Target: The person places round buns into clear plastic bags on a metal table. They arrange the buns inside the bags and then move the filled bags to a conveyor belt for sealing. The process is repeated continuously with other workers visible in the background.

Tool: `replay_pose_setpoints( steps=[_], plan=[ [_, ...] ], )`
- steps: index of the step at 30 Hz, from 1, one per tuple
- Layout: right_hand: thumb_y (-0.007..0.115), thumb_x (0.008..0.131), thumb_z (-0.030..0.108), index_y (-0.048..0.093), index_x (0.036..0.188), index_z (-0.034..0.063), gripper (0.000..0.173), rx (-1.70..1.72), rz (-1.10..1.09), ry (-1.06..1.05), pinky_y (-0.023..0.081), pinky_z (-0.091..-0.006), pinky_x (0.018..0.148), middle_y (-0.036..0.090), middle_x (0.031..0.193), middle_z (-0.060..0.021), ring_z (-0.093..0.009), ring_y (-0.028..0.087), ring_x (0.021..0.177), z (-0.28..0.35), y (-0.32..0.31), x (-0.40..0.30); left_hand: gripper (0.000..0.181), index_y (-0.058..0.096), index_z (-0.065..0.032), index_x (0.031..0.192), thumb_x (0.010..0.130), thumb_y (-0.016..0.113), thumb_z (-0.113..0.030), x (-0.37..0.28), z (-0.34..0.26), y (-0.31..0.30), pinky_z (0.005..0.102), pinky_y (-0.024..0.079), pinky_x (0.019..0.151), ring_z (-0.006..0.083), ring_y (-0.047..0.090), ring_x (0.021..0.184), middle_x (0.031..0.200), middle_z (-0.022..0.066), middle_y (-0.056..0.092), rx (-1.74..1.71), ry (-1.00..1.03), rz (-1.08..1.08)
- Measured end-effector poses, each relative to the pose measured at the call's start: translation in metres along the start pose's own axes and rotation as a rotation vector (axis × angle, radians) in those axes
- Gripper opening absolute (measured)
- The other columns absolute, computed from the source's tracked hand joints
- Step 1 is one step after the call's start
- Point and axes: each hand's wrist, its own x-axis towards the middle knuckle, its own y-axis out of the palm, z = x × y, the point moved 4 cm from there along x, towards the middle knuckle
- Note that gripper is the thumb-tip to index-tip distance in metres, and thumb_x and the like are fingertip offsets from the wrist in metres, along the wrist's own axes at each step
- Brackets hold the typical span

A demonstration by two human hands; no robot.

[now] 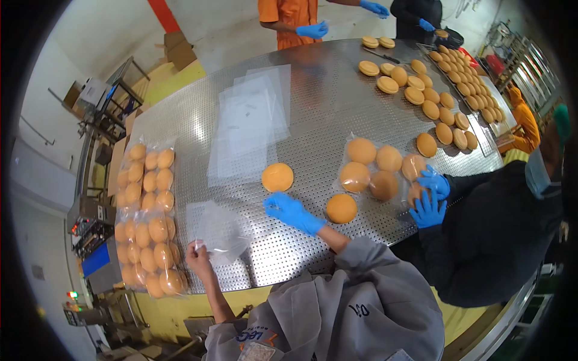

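Observation:
My bare left hand (198,256) pinches the edge of a clear plastic bag (219,230) near the front edge of the perforated metal table (311,108). My right hand (291,212), in a blue glove, is just below a round bun (277,177), its fingers partly curled and nothing visible in them. Another bun (342,208) lies to the right of that hand. Beyond the bag is a spread stack of flat clear bags (248,122). Bagged buns (146,248) lie in rows at the left edge, in two groups.
At the right, a co-worker's blue-gloved hands (429,207) press on a bag of buns (384,185). Loose buns (430,109), a knife (389,58) and a wire rack of buns (469,81) are at the far right. Co-workers in orange (295,18) and black stand across the table.

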Motion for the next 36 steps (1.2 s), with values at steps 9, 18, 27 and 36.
replay_pose_setpoints(
  steps=[9,18,27,36],
  plan=[
    [0.073,0.072,0.037,0.034,0.136,0.0114,0.08,-0.258,-0.42,0.357,0.046,-0.0425,0.09,0.045,0.122,-0.0176,-0.036,0.052,0.109,-0.018,-0.02,0.056,0.029,0.07,-0.0083,0.085,0.066,0.056,0.007,-0.013,-0.03,0.068,0.0337,0.05,0.064,0.0282,0.059,0.064,0.078,0.0146,0.063,0.525,0.579,0.801],
    [0.072,0.074,0.016,0.046,0.126,0.0005,0.06,0.837,-0.743,0.491,0.047,-0.0358,0.088,0.054,0.118,-0.0127,-0.025,0.057,0.104,0.037,0.065,-0.165,0.023,0.07,-0.0056,0.091,0.073,0.056,-0.002,-0.014,0.058,0.06,0.0333,0.047,0.063,0.0243,0.06,0.065,0.076,0.0141,0.064,0.571,0.435,1.171],
    [0.061,0.082,0.006,0.047,0.123,-0.0006,0.045,1.632,-1.898,0.026,0.042,-0.0359,0.1,0.055,0.12,-0.0133,-0.026,0.053,0.112,0.084,0.226,-0.367,0.017,0.067,-0.0021,0.088,0.075,0.056,-0.005,-0.003,0.124,0.092,0.0317,0.045,0.06,0.0198,0.057,0.062,0.073,0.0105,0.064,0.421,0.598,1.129],
    [0.064,0.083,0.008,0.049,0.125,0.0037,0.045,1.391,-2.754,-0.223,0.041,-0.036,0.101,0.055,0.123,-0.0107,-0.025,0.052,0.114,0.146,0.366,-0.414,0.016,0.067,-0.0025,0.09,0.083,0.054,-0.008,-0.006,0.128,0.091,0.0326,0.047,0.065,0.0224,0.06,0.071,0.086,0.0097,0.067,0.385,0.843,1.055]
  ],
)
